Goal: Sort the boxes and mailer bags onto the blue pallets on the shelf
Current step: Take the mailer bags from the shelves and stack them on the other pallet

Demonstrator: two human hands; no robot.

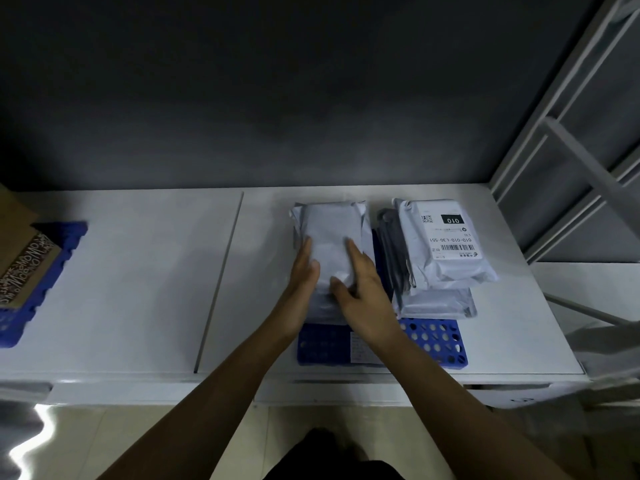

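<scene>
Lying on the left half of a blue pallet, a grey bag is touched by both hands. The left hand is laid flat against the bag's left side, with its fingers straight and close together. The right hand is set along the bag's right side with straight fingers too, and its thumb is rested on top of the bag. No fingers are curled round the bag. More bags seem to be stacked under it. Just beside it, on the right half of the same pallet, a pile of bags is seen, topped by a white bag with a printed label. The pallet is placed on a white shelf. Far to the left, a brown box is kept on a second pallet.
</scene>
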